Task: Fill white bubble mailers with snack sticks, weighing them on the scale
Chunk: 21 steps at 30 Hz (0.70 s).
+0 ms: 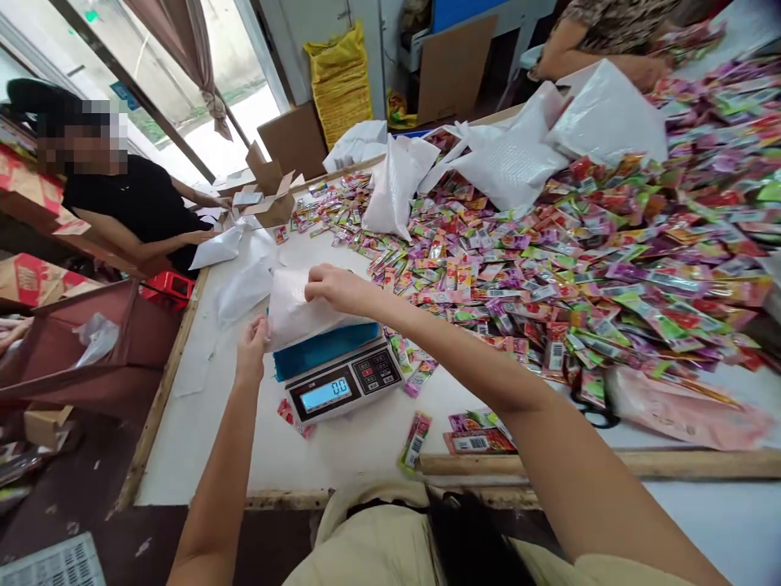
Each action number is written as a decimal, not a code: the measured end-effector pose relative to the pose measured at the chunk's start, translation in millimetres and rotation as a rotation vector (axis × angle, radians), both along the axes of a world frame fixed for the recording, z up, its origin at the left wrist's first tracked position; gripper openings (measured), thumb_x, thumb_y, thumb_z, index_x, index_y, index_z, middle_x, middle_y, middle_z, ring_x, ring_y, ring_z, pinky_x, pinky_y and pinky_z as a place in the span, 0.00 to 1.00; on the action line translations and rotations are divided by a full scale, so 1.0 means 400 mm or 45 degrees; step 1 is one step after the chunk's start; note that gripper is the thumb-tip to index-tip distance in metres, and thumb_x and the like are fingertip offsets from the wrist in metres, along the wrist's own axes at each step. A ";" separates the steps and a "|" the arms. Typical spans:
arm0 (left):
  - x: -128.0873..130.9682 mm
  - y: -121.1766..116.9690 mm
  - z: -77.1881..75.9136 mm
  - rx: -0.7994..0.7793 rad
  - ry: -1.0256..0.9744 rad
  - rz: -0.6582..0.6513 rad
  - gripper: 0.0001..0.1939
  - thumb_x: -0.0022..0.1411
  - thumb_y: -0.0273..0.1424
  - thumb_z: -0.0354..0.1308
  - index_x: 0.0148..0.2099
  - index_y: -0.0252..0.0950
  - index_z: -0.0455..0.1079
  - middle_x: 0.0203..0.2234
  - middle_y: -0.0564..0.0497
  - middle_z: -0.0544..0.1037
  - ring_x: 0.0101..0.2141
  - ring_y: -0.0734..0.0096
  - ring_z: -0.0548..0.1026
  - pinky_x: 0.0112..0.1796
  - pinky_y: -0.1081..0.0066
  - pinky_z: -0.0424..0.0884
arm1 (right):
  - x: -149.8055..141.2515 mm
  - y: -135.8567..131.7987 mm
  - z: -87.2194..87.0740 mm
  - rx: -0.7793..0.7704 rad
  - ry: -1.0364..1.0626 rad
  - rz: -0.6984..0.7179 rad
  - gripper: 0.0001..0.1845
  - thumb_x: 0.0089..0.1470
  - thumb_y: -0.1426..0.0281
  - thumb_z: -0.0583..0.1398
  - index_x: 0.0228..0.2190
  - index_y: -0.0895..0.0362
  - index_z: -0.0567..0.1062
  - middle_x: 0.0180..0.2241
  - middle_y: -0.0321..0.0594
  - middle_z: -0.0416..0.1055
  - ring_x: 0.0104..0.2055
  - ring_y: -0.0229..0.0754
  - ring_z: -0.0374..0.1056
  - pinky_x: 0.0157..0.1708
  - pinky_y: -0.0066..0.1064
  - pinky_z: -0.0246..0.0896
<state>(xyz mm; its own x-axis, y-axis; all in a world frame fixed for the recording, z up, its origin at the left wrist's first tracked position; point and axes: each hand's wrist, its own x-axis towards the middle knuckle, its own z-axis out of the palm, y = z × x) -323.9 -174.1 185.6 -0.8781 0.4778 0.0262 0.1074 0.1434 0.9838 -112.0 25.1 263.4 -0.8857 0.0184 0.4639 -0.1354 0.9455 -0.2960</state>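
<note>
A white plastic bag [291, 311] rests on the blue tray of a digital scale [342, 384] on the white table [342, 443]. My left hand [251, 348] pinches the bag's near left edge. My right hand [333, 286] grips the bag's top edge, fingers closed on it. A large heap of colourful snack packets [586, 260] covers the table to the right of the scale. A few loose packets [416, 438] lie near the front edge.
More white bags [518, 155] lie on the heap at the back. A person in black [131, 213] works at the far left by small cardboard boxes [272, 191]. Another person's arm [586, 41] shows at the top right. A brown bin [91, 350] stands left.
</note>
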 end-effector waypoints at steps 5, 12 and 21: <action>0.011 -0.063 -0.077 -0.029 0.172 0.134 0.29 0.54 0.44 0.69 0.54 0.35 0.71 0.48 0.41 0.78 0.50 0.61 0.77 0.56 0.61 0.69 | 0.092 0.033 -0.048 -0.323 0.343 -0.030 0.20 0.54 0.83 0.52 0.39 0.56 0.80 0.46 0.44 0.73 0.51 0.44 0.66 0.52 0.36 0.64; 0.039 -0.085 -0.079 0.088 0.285 0.311 0.28 0.57 0.42 0.69 0.55 0.37 0.68 0.51 0.40 0.76 0.56 0.61 0.75 0.63 0.57 0.64 | 0.298 0.114 -0.126 -0.783 0.488 -0.512 0.08 0.56 0.73 0.59 0.35 0.53 0.79 0.36 0.41 0.77 0.37 0.45 0.73 0.37 0.38 0.69; 0.056 -0.101 -0.032 0.092 0.393 0.322 0.30 0.58 0.45 0.69 0.56 0.37 0.67 0.52 0.39 0.76 0.57 0.62 0.74 0.64 0.60 0.65 | 0.265 0.126 -0.182 -0.849 0.310 -0.462 0.09 0.54 0.73 0.61 0.34 0.53 0.81 0.34 0.41 0.78 0.34 0.44 0.72 0.36 0.37 0.70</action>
